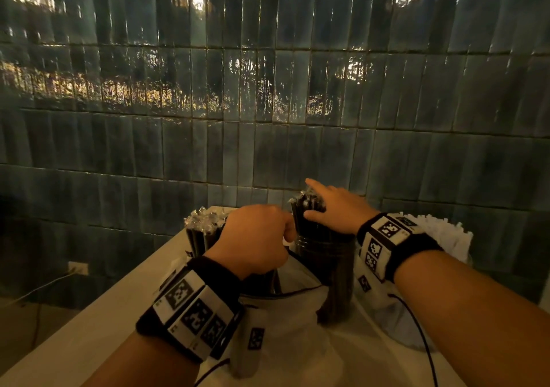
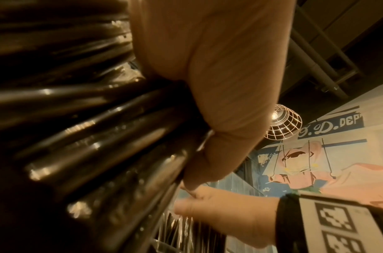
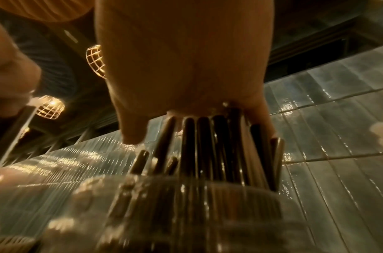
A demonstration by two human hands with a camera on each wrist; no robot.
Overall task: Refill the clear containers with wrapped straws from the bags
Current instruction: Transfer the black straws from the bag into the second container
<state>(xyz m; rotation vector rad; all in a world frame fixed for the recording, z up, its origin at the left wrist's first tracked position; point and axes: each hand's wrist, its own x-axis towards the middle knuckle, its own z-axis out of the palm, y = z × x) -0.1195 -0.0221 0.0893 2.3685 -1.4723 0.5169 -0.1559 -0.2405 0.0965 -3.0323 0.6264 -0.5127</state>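
Now our left hand (image 1: 256,238) grips a bundle of straws (image 1: 205,232) upright, just left of the jar (image 1: 327,261) (already packed); right hand (image 1: 333,208), fingers spread, presses those tops.

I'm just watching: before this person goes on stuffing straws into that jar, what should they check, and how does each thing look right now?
1. Clear container upright on the counter: ok.
2. Right hand steadying the black straws standing in it: ok, palm on their tops.
3. Left hand holding its own bundle of wrapped straws: ok, fingers curled round them.
4. Room left in the container: cannot tell.
5. Straw tops level: not ok, some sit lower.
6. Bag with more straws in reach: cannot tell.
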